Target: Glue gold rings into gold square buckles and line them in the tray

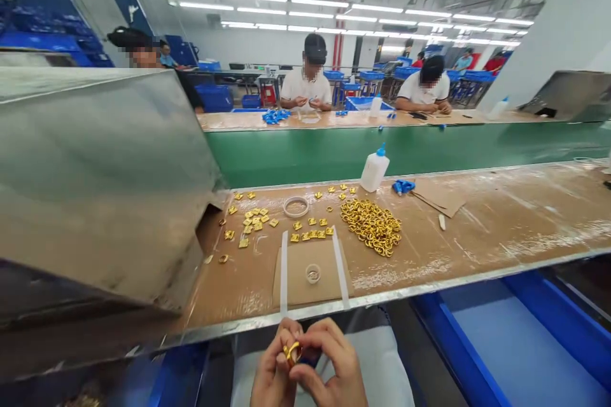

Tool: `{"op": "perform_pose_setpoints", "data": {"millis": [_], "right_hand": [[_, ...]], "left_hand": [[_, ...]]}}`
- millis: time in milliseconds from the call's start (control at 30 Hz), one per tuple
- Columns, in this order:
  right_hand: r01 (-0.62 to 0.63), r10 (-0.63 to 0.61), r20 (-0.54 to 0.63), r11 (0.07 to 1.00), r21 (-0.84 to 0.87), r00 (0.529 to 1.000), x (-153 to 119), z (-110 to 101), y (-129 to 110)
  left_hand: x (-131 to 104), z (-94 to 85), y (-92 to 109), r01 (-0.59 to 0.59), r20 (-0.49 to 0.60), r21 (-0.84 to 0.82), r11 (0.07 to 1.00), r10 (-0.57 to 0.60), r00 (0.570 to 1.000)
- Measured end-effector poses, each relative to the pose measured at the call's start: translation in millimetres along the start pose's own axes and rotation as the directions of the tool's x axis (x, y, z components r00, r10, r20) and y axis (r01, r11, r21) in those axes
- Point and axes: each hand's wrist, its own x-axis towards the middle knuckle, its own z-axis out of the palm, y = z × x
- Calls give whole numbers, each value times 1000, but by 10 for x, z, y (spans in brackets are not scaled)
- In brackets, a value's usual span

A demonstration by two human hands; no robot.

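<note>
Both hands, left [272,372] and right [329,365], pinch one gold ring [292,351] below the worktop's [477,229] near edge; it looks light, stiff, slick, best gripped by its rim.

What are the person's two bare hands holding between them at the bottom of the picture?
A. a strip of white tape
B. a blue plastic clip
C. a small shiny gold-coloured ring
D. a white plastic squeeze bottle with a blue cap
C: the left hand and right hand pinch a small shiny gold-coloured ring together below the workbench edge.
</note>
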Motion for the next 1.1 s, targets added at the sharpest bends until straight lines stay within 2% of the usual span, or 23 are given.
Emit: {"op": "perform_pose_setpoints", "data": {"millis": [100,233,467,633,867,1100], "right_hand": [[-14,12,-18,995,-103,1000,83,0,-148],[2,-5,-16,990,-144,1000,100,7,-255],[4,-3,6,989,-150,1000,86,-1,-298],[30,-28,19,989,-146,999,114,10,-289],[-7,11,32,992,-127,999,94,17,-226],[-36,38,15,988,-150,999,98,41,-200]], "left_hand": [[44,41,8,37,17,-58,998,-36,999],[68,57,41,63,77,-125,990,-54,996],[52,179,88,138,117,-329,934,-105,988],[57,203,121,216,148,-443,870,-166,975],[79,194,121,289,133,-492,821,-257,957],[105,194,109,296,101,-477,828,-283,954]]}}
